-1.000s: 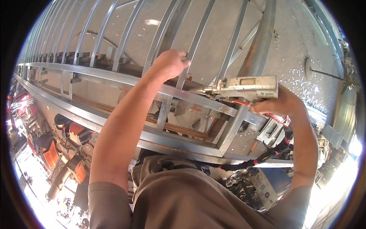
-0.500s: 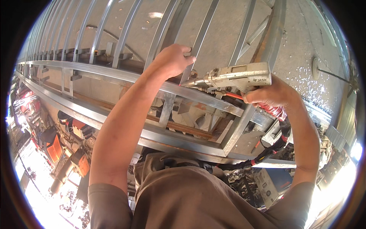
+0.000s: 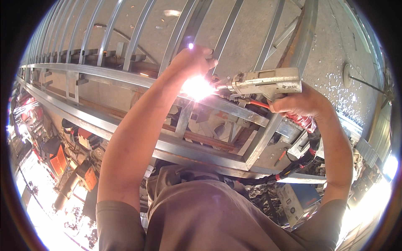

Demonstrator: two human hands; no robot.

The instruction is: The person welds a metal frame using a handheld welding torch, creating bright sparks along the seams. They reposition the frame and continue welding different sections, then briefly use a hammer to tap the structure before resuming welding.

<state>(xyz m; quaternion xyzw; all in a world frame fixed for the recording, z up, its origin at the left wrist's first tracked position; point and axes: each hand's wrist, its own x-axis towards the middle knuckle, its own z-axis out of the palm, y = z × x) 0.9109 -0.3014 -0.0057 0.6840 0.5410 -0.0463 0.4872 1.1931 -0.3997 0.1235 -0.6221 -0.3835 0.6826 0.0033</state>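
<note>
Sparks (image 3: 197, 87) glow bright at the tip of the welding gun (image 3: 264, 83), right on the metal frame (image 3: 125, 125). The right hand (image 3: 299, 102) is closed tight around the gun's handle. The left hand (image 3: 192, 60) is curled around a thin bar (image 3: 228, 31) just above the glow.

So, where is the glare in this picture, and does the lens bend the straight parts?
In the head view, a white flare burns out the spot at the nozzle of the welding gun, just below the left hand; the right hand holds the gun. The lower corners are overexposed, and the steel frame bars curve toward the rim.
</note>
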